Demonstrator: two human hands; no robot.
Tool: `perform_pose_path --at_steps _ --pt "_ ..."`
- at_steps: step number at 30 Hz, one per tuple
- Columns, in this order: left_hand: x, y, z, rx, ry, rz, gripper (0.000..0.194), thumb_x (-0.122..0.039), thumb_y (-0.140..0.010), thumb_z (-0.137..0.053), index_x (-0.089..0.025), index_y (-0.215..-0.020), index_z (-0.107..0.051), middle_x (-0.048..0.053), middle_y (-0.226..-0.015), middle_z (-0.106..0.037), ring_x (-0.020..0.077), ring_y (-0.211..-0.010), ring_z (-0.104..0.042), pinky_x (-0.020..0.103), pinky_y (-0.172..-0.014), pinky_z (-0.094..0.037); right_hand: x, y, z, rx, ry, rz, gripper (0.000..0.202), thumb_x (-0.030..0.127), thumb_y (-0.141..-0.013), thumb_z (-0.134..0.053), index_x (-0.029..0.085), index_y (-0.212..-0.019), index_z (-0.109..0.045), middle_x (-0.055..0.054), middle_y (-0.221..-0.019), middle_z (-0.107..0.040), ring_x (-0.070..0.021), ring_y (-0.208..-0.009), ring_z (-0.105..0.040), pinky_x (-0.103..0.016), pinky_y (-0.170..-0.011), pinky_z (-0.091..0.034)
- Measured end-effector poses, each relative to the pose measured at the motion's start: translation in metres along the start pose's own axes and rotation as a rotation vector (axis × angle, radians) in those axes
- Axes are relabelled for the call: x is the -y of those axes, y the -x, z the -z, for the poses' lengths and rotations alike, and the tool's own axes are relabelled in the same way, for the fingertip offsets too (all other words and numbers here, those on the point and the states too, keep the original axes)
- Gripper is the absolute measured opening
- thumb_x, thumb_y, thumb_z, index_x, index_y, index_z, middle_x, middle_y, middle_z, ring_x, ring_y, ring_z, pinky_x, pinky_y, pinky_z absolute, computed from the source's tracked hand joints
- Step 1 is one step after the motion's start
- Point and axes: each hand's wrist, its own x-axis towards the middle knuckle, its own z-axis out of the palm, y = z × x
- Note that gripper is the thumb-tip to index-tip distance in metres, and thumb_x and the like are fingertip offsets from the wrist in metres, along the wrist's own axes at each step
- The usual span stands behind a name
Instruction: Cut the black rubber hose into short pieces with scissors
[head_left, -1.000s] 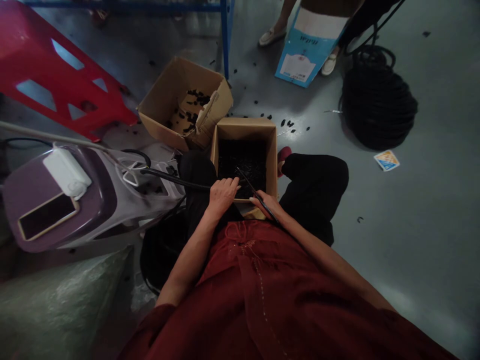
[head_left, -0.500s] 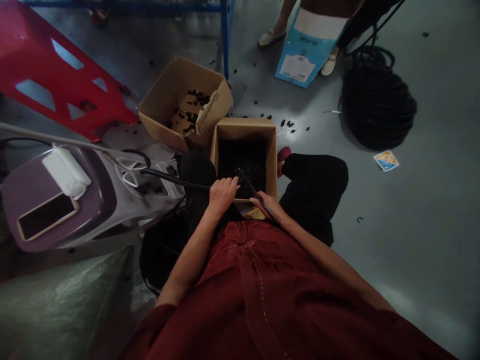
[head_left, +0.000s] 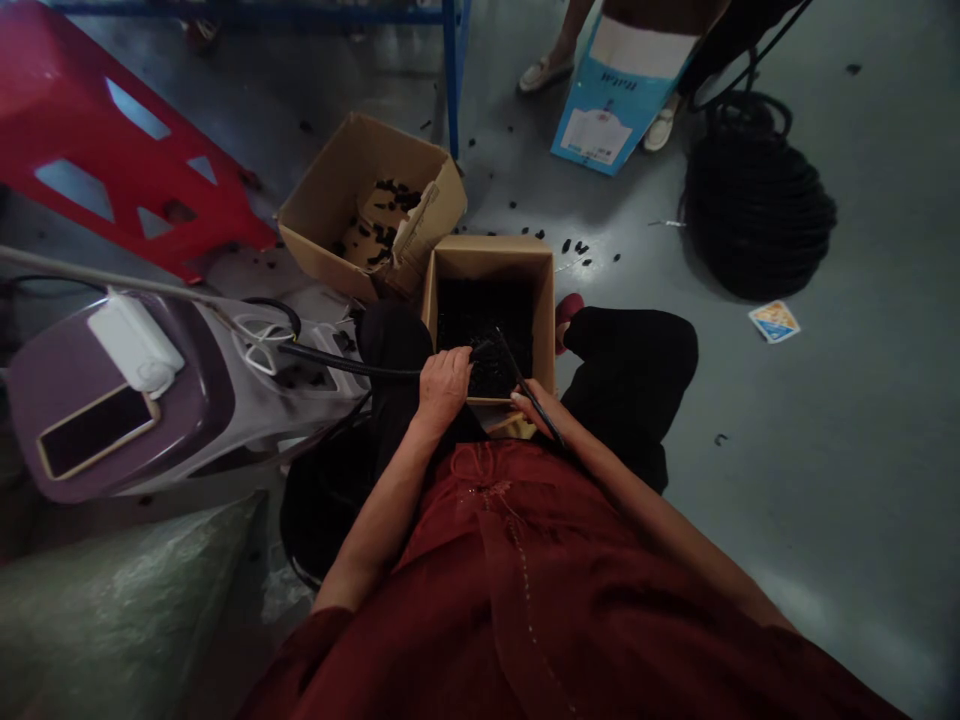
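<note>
Red shirt point(head_left: 480, 570) closest to us, black trousers point(head_left: 626, 365) spread wide, and out go both forearms! The left hand point(head_left: 444, 388) is wrapped around a black cord point(head_left: 352, 366), fingers curled over it, knuckles up. The cord comes in from the left, over the knee and under that palm, and a dark end pokes out past the fingers toward the right. Across the gap, the right hand point(head_left: 537, 405) grips a slim dark tool point(head_left: 523, 385), its tip angled forward and its rear end lying back along the wrist. Cord end and tool tip sit near each other; whether they touch, I can't tell.

Both hands work at the near edge of a box point(head_left: 544, 310) standing between the knees, and black scraps point(head_left: 484, 305) cover its bottom. Over to the left, a purple stool point(head_left: 45, 380) carries a phone point(head_left: 97, 432) and a white device point(head_left: 139, 345). Just beyond the first box, a second carton point(head_left: 319, 215) holds more black bits. Out right lies a fat black coil point(head_left: 757, 215), and farther off, a blue carton point(head_left: 600, 110) stands between someone's pale shoes point(head_left: 544, 74).
</note>
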Motion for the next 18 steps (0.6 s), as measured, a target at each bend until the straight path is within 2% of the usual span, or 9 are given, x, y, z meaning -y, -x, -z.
perform_pose_path --at_steps 7,14,18 --pt "0.001 0.0 -0.002 -0.079 0.027 0.014 0.027 -0.028 -0.095 -0.038 -0.013 -0.111 -0.055 0.011 -0.107 -0.066 0.0223 -0.094 -0.059 0.034 -0.079 -0.041 0.021 0.008 0.003 0.108 0.132 -0.036 0.037 0.046 -0.087 -0.047 0.02 -0.114 -0.05 -0.005 -0.089 -0.066 -0.019 -0.077 -0.061 -0.029 -0.069 -0.046" --pt "0.0 0.0 -0.002 -0.037 0.047 0.028 0.024 -0.027 -0.094 -0.04 -0.015 -0.109 -0.055 0.011 -0.104 -0.066 0.0223 -0.092 -0.059 0.035 -0.078 -0.04 0.034 0.002 0.001 0.108 0.146 0.001 0.037 0.045 -0.088 -0.048 0.02 -0.116 -0.048 -0.01 -0.11 -0.065 -0.0215 -0.093 -0.062 -0.031 -0.08 -0.045" --pt "0.001 0.001 -0.001 -0.014 0.052 0.019 0.025 -0.028 -0.094 -0.038 -0.015 -0.109 -0.055 0.011 -0.105 -0.066 0.0219 -0.093 -0.059 0.035 -0.079 -0.04 0.036 -0.007 -0.003 0.108 0.141 0.026 0.035 0.044 -0.088 -0.049 0.02 -0.115 -0.048 -0.009 -0.105 -0.066 -0.02 -0.088 -0.063 -0.03 -0.078 -0.045"
